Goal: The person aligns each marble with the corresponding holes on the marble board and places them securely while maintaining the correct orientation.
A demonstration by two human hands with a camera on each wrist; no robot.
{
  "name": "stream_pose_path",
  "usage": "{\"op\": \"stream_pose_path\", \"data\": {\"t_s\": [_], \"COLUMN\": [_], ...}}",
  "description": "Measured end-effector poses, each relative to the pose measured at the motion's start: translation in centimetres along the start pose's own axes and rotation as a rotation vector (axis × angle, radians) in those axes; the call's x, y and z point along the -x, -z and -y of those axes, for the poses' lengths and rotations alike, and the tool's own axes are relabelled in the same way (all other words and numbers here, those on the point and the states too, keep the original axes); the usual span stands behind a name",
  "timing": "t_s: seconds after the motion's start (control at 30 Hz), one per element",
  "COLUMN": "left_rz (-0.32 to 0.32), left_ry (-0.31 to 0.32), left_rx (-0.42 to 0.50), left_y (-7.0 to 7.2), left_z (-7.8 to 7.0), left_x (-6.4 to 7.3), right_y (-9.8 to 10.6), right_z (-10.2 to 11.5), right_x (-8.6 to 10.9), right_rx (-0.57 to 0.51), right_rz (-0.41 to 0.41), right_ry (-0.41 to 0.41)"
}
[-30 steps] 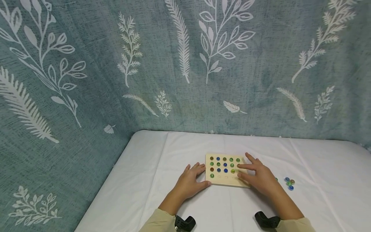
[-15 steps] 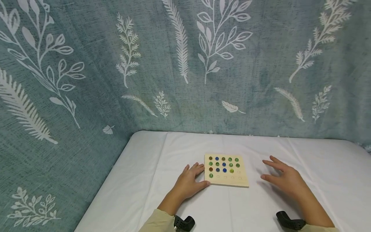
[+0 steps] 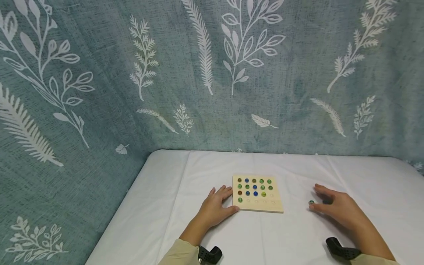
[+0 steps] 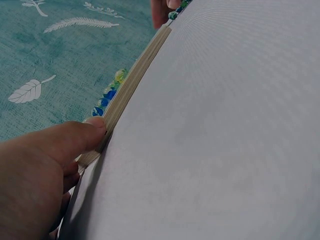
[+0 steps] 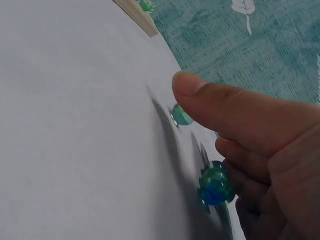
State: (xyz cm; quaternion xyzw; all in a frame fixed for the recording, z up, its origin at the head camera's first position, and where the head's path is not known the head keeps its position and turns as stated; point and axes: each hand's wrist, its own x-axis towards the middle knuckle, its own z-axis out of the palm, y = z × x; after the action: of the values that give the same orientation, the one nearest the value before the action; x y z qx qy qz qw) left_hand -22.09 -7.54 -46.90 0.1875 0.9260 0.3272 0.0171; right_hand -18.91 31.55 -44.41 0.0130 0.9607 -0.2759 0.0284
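Note:
A pale wooden board with rows of round hollows lies on the white cloth. Green, blue, brown and yellow glass marbles fill its far rows, and one sits at the near left. My left hand rests against the board's left side, thumb at the near corner, fingers extended. Right of the board, my right hand reaches low over loose marbles, thumb and forefinger apart. One green marble lies by the thumb tip; in the right wrist view, a blue-green marble cluster sits beneath the curved fingers.
The white cloth covers a table with rounded far corners. Behind and to the left hangs a teal curtain with white leaf prints. Each wrist carries a black camera mount.
My right hand has left the board's right side, moved right and lowered to the loose marbles, its fingers over them. My left hand keeps its place at the board. The head view shifts slightly.

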Motion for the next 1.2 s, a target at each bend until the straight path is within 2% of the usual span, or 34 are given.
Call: {"op": "stream_pose_path", "data": {"t_s": [0.13,0.37,1.2], "left_rz": [-0.004,0.000,-0.011], "left_ry": [0.003,0.009,-0.015], "left_rx": [0.002,-0.002,-0.013], "left_y": [0.0,0.0,-0.1], "left_z": [-0.1,0.0,0.1], "left_x": [0.1,0.1,0.0], "right_y": [0.0,-0.5,-1.2], "right_z": [-0.5,-0.9,-1.1], "right_x": [0.3,0.3,0.3], "right_rx": [-0.056,-0.115,-0.092], "right_rz": [0.012,-0.016,-0.054], "right_ry": [0.008,0.040,0.128]}}
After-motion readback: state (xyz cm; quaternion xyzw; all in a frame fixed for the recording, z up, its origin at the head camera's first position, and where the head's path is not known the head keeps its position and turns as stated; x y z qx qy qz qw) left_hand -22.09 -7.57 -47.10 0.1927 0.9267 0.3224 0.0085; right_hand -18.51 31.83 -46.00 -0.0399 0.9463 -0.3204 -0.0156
